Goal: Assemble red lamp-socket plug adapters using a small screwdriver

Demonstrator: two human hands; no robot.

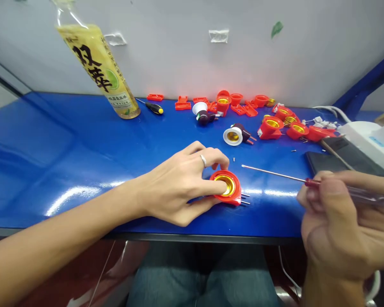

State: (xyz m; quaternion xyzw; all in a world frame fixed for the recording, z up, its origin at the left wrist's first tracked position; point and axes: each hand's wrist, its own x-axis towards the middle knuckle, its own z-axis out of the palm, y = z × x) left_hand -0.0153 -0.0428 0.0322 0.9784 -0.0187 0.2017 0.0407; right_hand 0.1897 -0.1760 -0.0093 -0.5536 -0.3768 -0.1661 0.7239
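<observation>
My left hand [192, 183] grips a red lamp socket [236, 197] resting on the blue table, its index finger reaching into the brass-coloured threaded opening. Two metal plug pins stick out of the socket toward the right. In my right hand [342, 217] is a screwdriver [275, 174] with a clear and red handle, its fingers closed around it. The shaft points left, and its tip is above the table, apart from the socket. A small screw [234, 159] lies on the table between the socket and the screwdriver tip.
Two white-and-dark sockets [233, 136] lie beyond my left hand. Red socket parts [272, 123] are scattered along the wall. A black-and-yellow screwdriver [154, 107] lies near a drink bottle [105, 72]. At the right are a dark flat object [323, 163] and a white box [374, 140].
</observation>
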